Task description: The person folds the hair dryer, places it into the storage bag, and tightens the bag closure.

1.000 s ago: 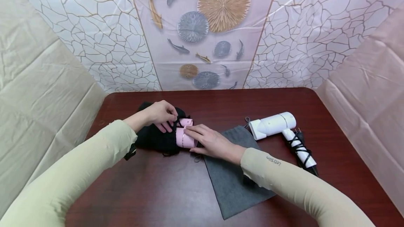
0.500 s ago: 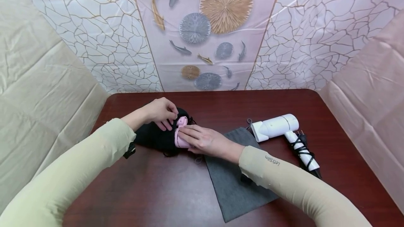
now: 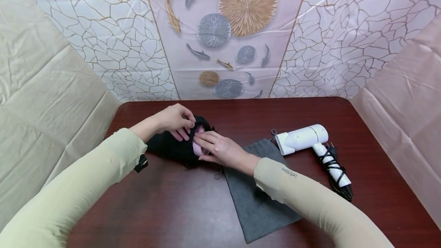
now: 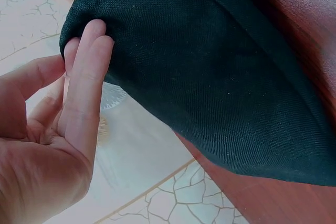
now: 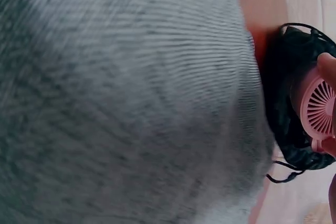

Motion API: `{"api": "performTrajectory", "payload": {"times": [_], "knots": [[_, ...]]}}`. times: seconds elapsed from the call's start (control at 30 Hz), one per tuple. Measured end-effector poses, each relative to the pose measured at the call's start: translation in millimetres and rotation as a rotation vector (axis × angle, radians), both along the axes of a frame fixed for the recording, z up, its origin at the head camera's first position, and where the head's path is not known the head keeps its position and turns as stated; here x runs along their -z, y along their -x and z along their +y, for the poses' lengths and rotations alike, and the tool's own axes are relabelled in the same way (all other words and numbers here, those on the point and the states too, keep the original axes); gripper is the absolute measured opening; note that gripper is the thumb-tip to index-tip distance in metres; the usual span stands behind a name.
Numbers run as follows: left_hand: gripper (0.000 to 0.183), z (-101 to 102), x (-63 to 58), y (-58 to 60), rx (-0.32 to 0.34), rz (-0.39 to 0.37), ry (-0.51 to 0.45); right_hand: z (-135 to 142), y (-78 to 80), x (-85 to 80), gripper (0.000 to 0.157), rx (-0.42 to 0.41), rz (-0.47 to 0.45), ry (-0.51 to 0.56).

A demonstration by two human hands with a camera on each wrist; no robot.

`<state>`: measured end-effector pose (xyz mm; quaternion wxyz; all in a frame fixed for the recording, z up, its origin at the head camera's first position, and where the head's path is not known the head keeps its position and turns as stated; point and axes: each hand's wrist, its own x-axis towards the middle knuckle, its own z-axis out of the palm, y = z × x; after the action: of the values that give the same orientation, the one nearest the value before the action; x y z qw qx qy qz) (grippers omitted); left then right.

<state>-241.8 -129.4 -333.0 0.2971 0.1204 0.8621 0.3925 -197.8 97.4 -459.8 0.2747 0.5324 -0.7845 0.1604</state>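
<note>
On the left part of the table lies a black drawstring bag [image 3: 169,149], its mouth facing right. My left hand [image 3: 175,120] pinches the rim of the bag between thumb and fingers, as the left wrist view shows. Inside the mouth sits a pink hair dryer [image 5: 319,107], its round vented end facing out; the rest is hidden in the cloth. My right hand [image 3: 223,148] presses on this end with nearly straight fingers.
A grey cloth bag [image 3: 248,211] lies flat under my right forearm. To its right is a white hair dryer [image 3: 303,139], with its black cord [image 3: 333,165] wound round the handle. Fabric panels stand behind and beside the brown table [image 3: 165,206].
The pink hair dryer has slid left, deeper into the black bag, with my right hand pushing behind it. My left hand has stayed at the bag's rim.
</note>
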Motion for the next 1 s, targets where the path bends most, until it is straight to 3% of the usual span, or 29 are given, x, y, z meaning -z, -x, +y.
{"api": "performTrajectory", "payload": {"times": [0.27,0.5,0.63,0.8,1.0], "knots": [[0.021,-1.4,2.0,-0.7,-0.015,-0.012,0.001,0.9,2.1,8.2,0.066,0.044,-0.124,0.019],[0.021,-0.4,7.2,0.6,-0.005,-0.016,0.006,15.7,-2.3,0.7,0.067,0.047,-0.2,-0.047],[0.02,-0.2,9.9,1.5,0.004,-0.015,0.009,28.7,-1.0,-4.7,0.077,0.135,-0.273,-0.073],[0.019,0.6,10.1,-0.2,0.013,-0.002,0.014,34.6,4.8,-8.4,0.093,0.262,-0.431,-0.11],[0.019,3.6,10.1,-4.0,0.034,0.003,0.013,30.7,13.5,-8.5,0.102,0.317,-0.571,-0.137]]}}
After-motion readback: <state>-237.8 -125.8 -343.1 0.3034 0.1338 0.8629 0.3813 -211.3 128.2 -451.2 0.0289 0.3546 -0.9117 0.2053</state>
